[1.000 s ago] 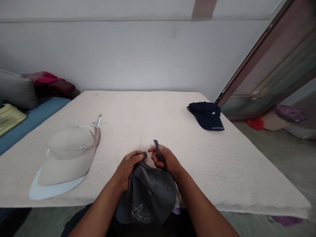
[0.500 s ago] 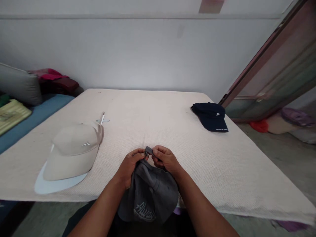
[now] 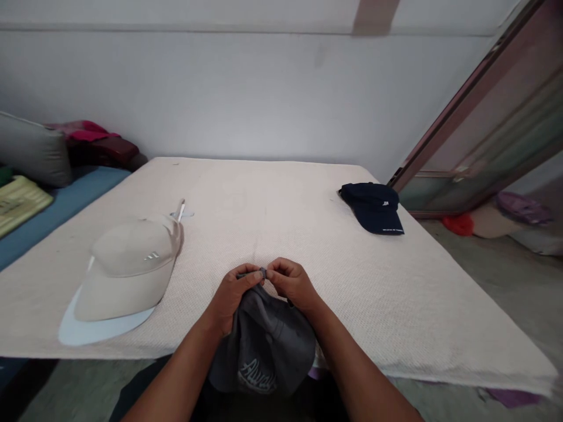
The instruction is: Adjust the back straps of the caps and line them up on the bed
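Note:
A dark grey baseball cap [image 3: 275,343] with pale "Alway" lettering hangs over the table's near edge in front of me. My left hand [image 3: 235,293] pinches the cap's back edge by the strap's buckle. Opposite it, my right hand [image 3: 294,286] is closed on the end of the cap's strap [image 3: 263,273]. The fingertips of both hands nearly meet there, and most of the strap is hidden behind them. To the left lies a beige cap [image 3: 132,258] with a pale blue piece under its brim. A navy cap [image 3: 372,205] sits at the far right of the table.
A cream textured cloth covers the table [image 3: 264,199]. Behind the beige cap's right side lies a thin white pen-like item [image 3: 180,210]. A grey cushion [image 3: 35,149] and a yellow item [image 3: 21,202] rest on a blue surface at left. A door [image 3: 475,117] stands at right.
My right hand has shifted slightly left, closer to my left hand. Less of the strap shows between the fingers now. The other caps stay in place.

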`<state>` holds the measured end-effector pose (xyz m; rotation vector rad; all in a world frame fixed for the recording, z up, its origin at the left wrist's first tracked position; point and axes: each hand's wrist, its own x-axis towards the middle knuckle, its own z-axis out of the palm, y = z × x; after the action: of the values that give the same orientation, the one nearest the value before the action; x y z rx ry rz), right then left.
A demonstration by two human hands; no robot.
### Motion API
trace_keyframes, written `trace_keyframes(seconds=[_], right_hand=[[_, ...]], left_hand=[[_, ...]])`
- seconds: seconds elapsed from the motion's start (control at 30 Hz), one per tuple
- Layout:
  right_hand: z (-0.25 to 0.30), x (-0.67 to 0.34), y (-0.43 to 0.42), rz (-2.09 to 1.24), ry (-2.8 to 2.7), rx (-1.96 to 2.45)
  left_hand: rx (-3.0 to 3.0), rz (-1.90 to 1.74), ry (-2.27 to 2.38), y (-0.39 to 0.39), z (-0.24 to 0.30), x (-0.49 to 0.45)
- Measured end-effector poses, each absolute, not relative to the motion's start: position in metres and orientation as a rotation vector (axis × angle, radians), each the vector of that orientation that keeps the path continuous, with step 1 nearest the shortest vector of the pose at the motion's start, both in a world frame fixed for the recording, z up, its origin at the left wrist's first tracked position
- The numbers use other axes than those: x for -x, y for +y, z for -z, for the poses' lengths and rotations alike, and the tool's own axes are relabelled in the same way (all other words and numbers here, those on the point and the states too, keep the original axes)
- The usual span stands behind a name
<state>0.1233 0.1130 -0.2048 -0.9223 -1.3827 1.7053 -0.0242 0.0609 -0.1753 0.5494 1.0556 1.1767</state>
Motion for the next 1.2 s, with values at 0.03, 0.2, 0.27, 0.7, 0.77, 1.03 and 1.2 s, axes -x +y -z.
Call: trace_keyframes(seconds=[0.03,0.2,0.27,0.7,0.77,1.03,1.2], right_hand=[[0.205,-0.124,0.113,-1.708,-1.38,0.916],[0.204,-0.125,0.111,-1.808,-1.335,0.865],[0.204,-0.125,0.111,-1.82,-1.319,0.857],[0.207,-0.122,0.118,-1.935,-1.063,0.799],[0.207,-0.121,0.117,-1.949,-1.072,0.791],[0.205,-0.121,0.114,-1.976,-1.12,0.796],[0.206,-0.12,0.114,-1.996,-1.156,0.789]], left_hand=[[-0.556,-1.174,1.066,0.061,0.176,0.024],[-0.573,-1.2,1.089,0.06,0.181,0.025],[-0.581,-1.207,1.095,0.061,0.182,0.026],[-0.592,-1.223,1.063,0.062,0.187,0.029],[-0.582,-1.225,1.069,0.062,0.187,0.029],[-0.543,-1.234,1.062,0.061,0.185,0.029],[-0.507,-1.231,1.072,0.06,0.184,0.028]])
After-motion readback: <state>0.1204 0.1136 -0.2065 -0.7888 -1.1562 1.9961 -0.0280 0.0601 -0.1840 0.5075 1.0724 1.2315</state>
